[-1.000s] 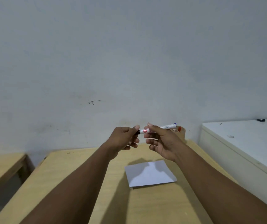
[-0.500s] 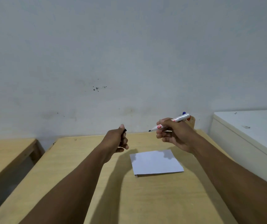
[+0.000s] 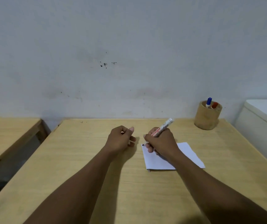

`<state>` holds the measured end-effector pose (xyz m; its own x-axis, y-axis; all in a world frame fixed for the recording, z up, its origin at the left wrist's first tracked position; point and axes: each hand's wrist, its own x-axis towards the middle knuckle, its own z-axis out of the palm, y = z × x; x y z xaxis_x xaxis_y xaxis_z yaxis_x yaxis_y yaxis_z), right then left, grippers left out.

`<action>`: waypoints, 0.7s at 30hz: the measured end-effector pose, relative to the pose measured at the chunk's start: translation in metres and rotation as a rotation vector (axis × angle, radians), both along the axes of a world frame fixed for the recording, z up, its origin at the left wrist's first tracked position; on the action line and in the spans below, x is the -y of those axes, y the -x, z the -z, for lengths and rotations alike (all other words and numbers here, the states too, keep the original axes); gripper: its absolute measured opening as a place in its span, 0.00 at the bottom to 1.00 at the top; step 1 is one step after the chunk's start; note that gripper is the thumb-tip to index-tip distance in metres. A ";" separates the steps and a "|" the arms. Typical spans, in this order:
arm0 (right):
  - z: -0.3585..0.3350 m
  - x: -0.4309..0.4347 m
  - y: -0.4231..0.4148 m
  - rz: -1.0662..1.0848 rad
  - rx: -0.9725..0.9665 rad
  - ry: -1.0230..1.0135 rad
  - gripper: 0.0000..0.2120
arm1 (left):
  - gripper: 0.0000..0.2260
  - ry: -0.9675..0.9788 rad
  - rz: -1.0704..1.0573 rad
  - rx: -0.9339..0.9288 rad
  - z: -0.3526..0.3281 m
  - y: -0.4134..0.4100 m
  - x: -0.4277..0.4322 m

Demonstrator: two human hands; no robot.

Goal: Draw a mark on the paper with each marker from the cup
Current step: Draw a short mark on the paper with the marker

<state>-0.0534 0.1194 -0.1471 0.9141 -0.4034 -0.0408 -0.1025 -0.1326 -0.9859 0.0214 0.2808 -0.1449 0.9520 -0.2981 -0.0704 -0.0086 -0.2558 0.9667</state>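
My right hand [image 3: 161,142] grips an uncapped white marker [image 3: 165,125] with its black tip at the top left corner of the white paper [image 3: 157,162] on the wooden table [image 3: 81,167]. To the left of the paper, my left hand [image 3: 120,139] rests on the table as a closed fist; the marker's cap, held there earlier, is hidden inside it. A tan cup [image 3: 207,117] stands at the table's back right corner, holding a blue-capped marker [image 3: 209,101] and a red-capped marker [image 3: 215,105].
A white cabinet [image 3: 265,120] stands right of the table. A second wooden table [image 3: 5,133] lies to the left across a gap. The grey wall rises right behind the table's far edge.
Both hands came down from chest height to the table. The left hand pulled the cap off and moved left. The marker tip dropped to the paper's corner.
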 end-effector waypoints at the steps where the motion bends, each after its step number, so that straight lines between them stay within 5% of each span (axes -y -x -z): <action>1: 0.005 -0.001 0.000 0.011 0.006 0.010 0.07 | 0.15 -0.001 -0.007 0.006 0.003 -0.001 0.000; 21: 0.021 -0.010 0.003 0.003 0.049 0.275 0.09 | 0.13 0.137 -0.084 -0.055 0.007 0.004 0.000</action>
<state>-0.0563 0.1290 -0.1684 0.9111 -0.3959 0.1148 -0.0564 -0.3955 -0.9167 0.0173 0.2810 -0.1520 0.9699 -0.2277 -0.0868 0.0607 -0.1191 0.9910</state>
